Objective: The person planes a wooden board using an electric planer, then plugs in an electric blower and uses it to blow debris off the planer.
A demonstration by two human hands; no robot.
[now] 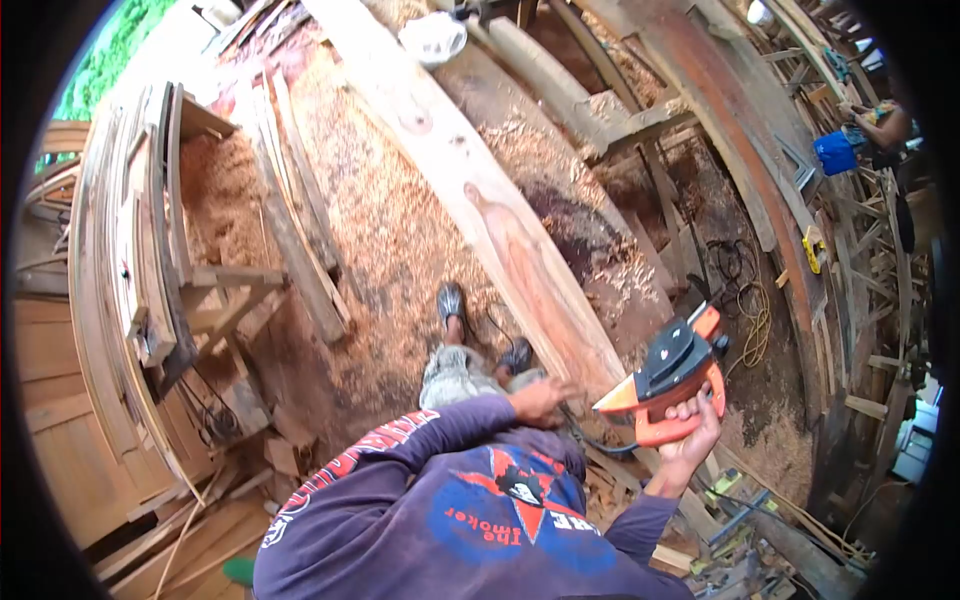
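Shavings-strewn floor (385, 290); planer (680, 362) tapered from 2 toward 8 o'clock.
Right hand (693, 432) gripped it; left hand (540, 400), hold unclear, near smooth plank (545, 275).

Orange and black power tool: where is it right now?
In the head view, the orange and black power tool is right of centre, in the person's right grip, beside the near end of the long pale wooden plank.

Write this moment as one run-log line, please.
Right hand: grips orange-and-black power tool | Left hand: near long wooden plank, contact unclear | Surroundings: wood shavings strewn about
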